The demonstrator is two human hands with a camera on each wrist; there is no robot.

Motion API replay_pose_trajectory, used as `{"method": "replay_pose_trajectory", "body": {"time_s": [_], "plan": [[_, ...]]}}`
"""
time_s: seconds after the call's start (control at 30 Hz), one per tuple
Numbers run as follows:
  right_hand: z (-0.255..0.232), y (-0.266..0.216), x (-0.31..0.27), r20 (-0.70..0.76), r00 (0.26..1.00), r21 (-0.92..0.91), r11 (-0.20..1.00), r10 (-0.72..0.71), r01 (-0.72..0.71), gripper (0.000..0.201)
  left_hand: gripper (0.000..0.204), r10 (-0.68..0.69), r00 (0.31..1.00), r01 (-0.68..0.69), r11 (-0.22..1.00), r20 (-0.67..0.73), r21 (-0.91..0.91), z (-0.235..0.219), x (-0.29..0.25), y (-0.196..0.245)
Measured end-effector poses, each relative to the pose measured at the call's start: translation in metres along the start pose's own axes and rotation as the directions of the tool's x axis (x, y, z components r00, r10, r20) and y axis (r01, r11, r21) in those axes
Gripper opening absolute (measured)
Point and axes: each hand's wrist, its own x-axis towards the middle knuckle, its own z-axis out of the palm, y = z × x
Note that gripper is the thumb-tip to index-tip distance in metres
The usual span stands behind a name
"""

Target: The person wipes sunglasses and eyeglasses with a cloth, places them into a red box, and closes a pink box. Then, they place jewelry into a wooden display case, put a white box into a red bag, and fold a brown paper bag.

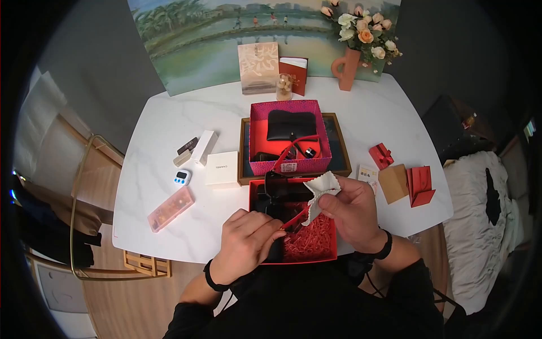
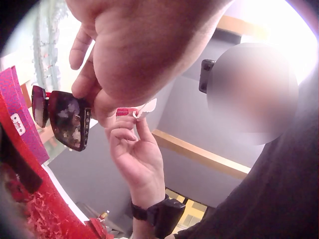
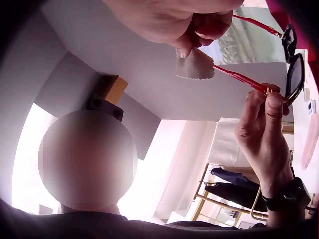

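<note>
Over the red box on the near side, a pair of sunglasses with dark lenses and red temples is held up. My left hand pinches them at the hinge, where one temple meets the front. In my right hand is a pale cleaning cloth with zigzag edges, gripped between thumb and fingers. The right wrist view has the cloth wrapped about the end of that red temple. The other temple stretches out toward the far side, unfolded.
Beneath the hands, the red box contains red shredded paper and dark items. Behind it a pink patterned box with a black pouch stands on a framed tray. White boxes lie left; red cases and envelopes, right.
</note>
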Motion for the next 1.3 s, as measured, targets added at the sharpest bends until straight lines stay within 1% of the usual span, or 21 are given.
{"method": "replay_pose_trajectory", "body": {"time_s": [0.1,0.17,0.2,0.27,0.3,0.37,0.4,0.43,0.5,0.53,0.67,0.73,0.77,0.83,0.97,1.03,1.17,1.23,1.27,1.3], "plan": [[0.005,-0.002,0.0,-0.011,1.0,0.014,1.0,-0.014,0.014,0.033,0.02,0.002,1.0,-0.002,1.0,-0.005,-0.008,-0.001,0.0,0.0],[0.011,-0.003,0.0,-0.061,0.996,-0.022,0.998,-0.065,0.063,0.035,0.019,0.003,1.0,-0.003,1.0,-0.008,-0.006,-0.002,0.001,0.001],[0.008,-0.002,0.0,-0.06,0.996,-0.023,0.998,-0.064,0.063,0.035,0.019,0.003,1.0,-0.003,1.0,-0.009,-0.006,-0.002,0.0,0.0],[-0.005,0.0,-0.004,-0.163,0.986,-0.009,0.999,-0.042,0.041,0.033,0.018,0.002,1.0,-0.002,1.0,-0.018,-0.009,-0.002,-0.002,-0.002],[-0.012,-0.005,-0.002,-0.163,0.986,-0.009,0.999,-0.043,0.042,0.033,0.018,0.002,1.0,-0.003,1.0,-0.019,-0.009,-0.002,-0.005,-0.004],[-0.025,-0.015,0.007,-0.123,0.967,0.009,0.974,-0.222,0.225,0.031,0.016,-0.039,0.999,0.039,0.999,-0.002,-0.026,-0.004,-0.011,-0.007],[-0.024,-0.016,0.009,-0.234,0.949,-0.072,0.977,-0.211,0.2,0.029,0.016,-0.038,0.999,0.038,0.999,0.001,-0.028,-0.005,-0.012,-0.007],[-0.022,-0.016,0.012,-0.237,0.948,-0.072,0.977,-0.212,0.201,0.029,0.016,-0.047,0.999,0.047,0.997,-0.013,-0.062,-0.007,-0.014,-0.007],[-0.022,-0.016,0.019,-0.205,0.955,-0.199,0.965,-0.212,0.172,0.024,0.016,-0.057,0.998,0.054,0.994,-0.031,-0.094,-0.008,-0.012,-0.007],[-0.025,-0.011,0.021,-0.212,0.96,-0.231,0.964,-0.185,0.135,0.026,0.016,-0.041,0.998,0.036,0.993,-0.041,-0.116,-0.011,-0.01,-0.005],[-0.032,-0.005,0.028,-0.182,0.967,-0.273,0.954,-0.179,0.125,0.026,0.017,0.012,0.998,-0.023,0.982,-0.057,-0.188,-0.014,-0.009,-0.001],[-0.028,-0.005,0.032,-0.189,0.949,-0.313,0.932,-0.251,0.184,0.025,0.016,0.021,0.998,-0.031,0.981,-0.051,-0.191,-0.015,-0.009,0.002],[-0.028,-0.004,0.033,-0.193,0.948,-0.313,0.932,-0.253,0.185,0.025,0.016,0.031,0.998,-0.039,0.98,-0.046,-0.194,-0.016,-0.008,0.003],[-0.028,-0.002,0.035,-0.143,0.947,-0.348,0.91,-0.288,0.224,0.025,0.016,0.05,0.998,-0.054,0.98,-0.027,-0.192,-0.018,-0.006,0.005],[-0.026,0.002,0.038,-0.128,0.948,-0.345,0.909,-0.29,0.232,0.024,0.019,0.099,0.995,-0.094,0.972,0.012,-0.215,-0.017,-0.007,0.006],[-0.024,0.005,0.039,-0.12,0.954,-0.294,0.927,-0.276,0.231,0.024,0.02,0.116,0.993,-0.109,0.968,0.02,-0.227,-0.015,-0.007,0.007],[-0.023,0.013,0.04,-0.087,0.959,-0.294,0.927,-0.27,0.234,0.024,0.02,0.165,0.986,-0.153,0.959,0.032,-0.237,-0.013,-0.004,0.013],[-0.025,0.016,0.04,-0.088,0.963,-0.364,0.908,-0.255,0.207,0.02,0.019,0.174,0.984,-0.161,0.96,0.038,-0.227,-0.011,-0.005,0.013],[-0.023,0.016,0.04,-0.088,0.963,-0.364,0.908,-0.255,0.207,0.02,0.018,0.184,0.982,-0.171,0.961,0.042,-0.216,-0.01,-0.005,0.013],[-0.022,0.015,0.039,-0.083,0.962,-0.432,0.879,-0.26,0.2,0.017,0.018,0.184,0.982,-0.171,0.961,0.042,-0.216,-0.011,-0.005,0.014]]}}
